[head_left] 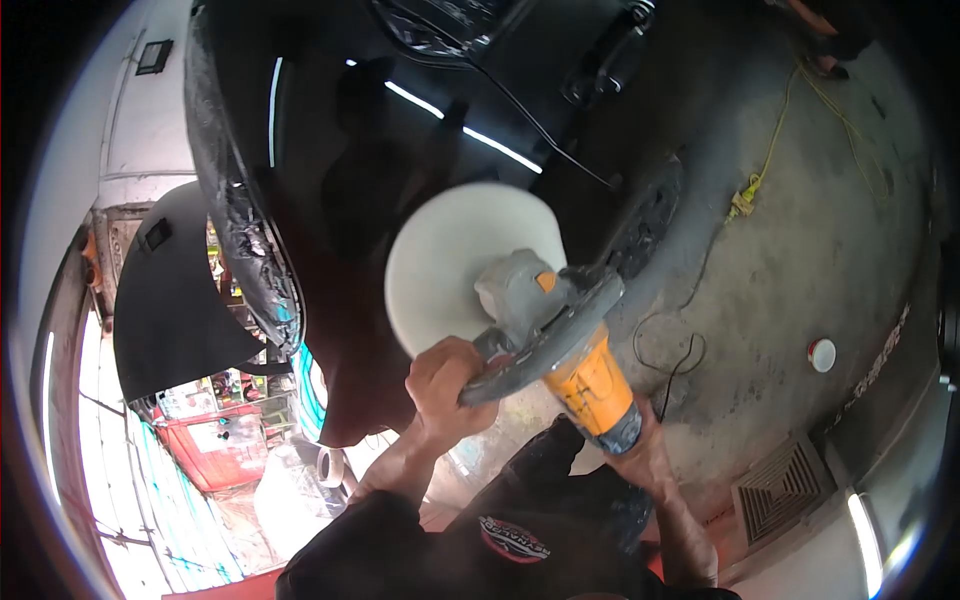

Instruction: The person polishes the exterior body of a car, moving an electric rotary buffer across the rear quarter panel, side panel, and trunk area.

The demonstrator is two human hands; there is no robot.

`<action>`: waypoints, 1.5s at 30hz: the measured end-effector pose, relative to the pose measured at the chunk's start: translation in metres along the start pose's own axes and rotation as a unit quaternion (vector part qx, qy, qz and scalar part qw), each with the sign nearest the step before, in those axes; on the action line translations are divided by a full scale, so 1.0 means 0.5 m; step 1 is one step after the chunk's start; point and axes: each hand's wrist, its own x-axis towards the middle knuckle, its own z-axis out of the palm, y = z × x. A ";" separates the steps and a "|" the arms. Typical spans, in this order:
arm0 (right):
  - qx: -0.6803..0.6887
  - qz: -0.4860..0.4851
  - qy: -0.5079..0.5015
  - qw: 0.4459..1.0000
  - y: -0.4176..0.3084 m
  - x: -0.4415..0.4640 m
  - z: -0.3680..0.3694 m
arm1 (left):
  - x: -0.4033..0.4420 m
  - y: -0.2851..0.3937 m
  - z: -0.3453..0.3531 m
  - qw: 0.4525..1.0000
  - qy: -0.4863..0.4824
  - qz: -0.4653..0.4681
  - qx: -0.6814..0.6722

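Observation:
A yellow and grey polisher (592,385) with a large white pad (430,255) is held in front of my body. The pad is against or just over a glossy black car panel (340,300); I cannot tell which. My left hand (447,388) wraps round one end of the polisher's curved grey handle (540,355). At the dark rear end of the yellow body, my right hand (645,455) grips the tool, its fingers partly hidden behind it. Strip lights reflect in the black panel.
Clear plastic film (250,240) covers the car's left edge. A dark cord runs over the floor to a yellow plug (742,198). A round white container (822,355) stands on the concrete floor (770,300). A square grate (783,490) is lower right, a red cabinet (213,447) lower left.

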 end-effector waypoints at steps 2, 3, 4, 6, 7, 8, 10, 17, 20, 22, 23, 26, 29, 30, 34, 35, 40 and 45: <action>-0.009 0.002 -0.021 1.000 -0.035 -0.008 0.012 | 0.016 0.013 -0.035 1.000 0.004 0.004 -0.007; 0.022 -0.004 -0.024 0.999 -0.071 -0.001 0.014 | 0.038 0.010 -0.051 1.000 0.004 -0.011 0.005; -0.006 -0.035 -0.015 0.999 -0.091 0.014 0.015 | 0.056 0.001 -0.063 1.000 0.015 -0.019 0.019; -0.061 -0.115 0.019 0.991 -0.140 0.059 0.022 | 0.117 -0.030 -0.089 0.998 0.045 -0.016 0.042; -0.080 -0.115 0.026 0.990 -0.189 0.085 0.024 | 0.144 -0.048 -0.101 0.995 0.067 -0.034 0.059; -0.092 -0.123 0.027 0.988 -0.227 0.115 0.024 | 0.177 -0.062 -0.113 0.993 0.094 -0.026 0.062; -0.119 -0.132 0.030 0.984 -0.294 0.140 0.021 | 0.231 -0.064 -0.147 0.987 0.144 -0.016 0.064; -0.152 -0.286 0.081 0.943 -0.569 0.251 0.036 | 0.494 -0.115 -0.308 0.977 0.210 0.014 0.036; -0.118 -0.267 0.099 0.951 -0.685 0.322 0.027 | 0.641 -0.168 -0.336 0.960 0.269 0.073 0.001; -0.089 -0.257 0.105 0.957 -0.781 0.342 0.032 | 0.730 -0.193 -0.353 0.946 0.305 0.107 0.038; -0.073 -0.251 0.090 0.961 -0.819 0.349 0.032 | 0.770 -0.205 -0.358 0.942 0.317 0.107 0.002; -0.073 -0.260 0.078 0.960 -0.908 0.375 0.025 | 0.843 -0.209 -0.383 0.953 0.299 0.054 0.000; -0.115 -0.244 0.095 0.958 -0.949 0.373 0.011 | 0.877 -0.243 -0.375 0.947 0.317 0.047 -0.018; -0.153 -0.256 0.113 0.948 -0.935 0.367 -0.002 | 0.842 -0.226 -0.373 0.940 0.334 0.042 -0.053; -0.263 -0.233 0.159 0.922 -0.860 0.288 -0.023 | 0.691 -0.177 -0.340 0.940 0.319 0.014 -0.121; -0.284 -0.228 0.143 0.920 -0.838 0.270 -0.033 | 0.659 -0.168 -0.335 0.934 0.337 0.038 -0.111; -0.293 -0.231 0.100 0.922 -0.885 0.252 -0.044 | 0.645 -0.156 -0.335 0.938 0.325 0.006 -0.120; -0.293 -0.298 0.078 0.905 -1.018 0.355 -0.121 | 0.812 -0.146 -0.340 0.929 0.361 0.008 -0.085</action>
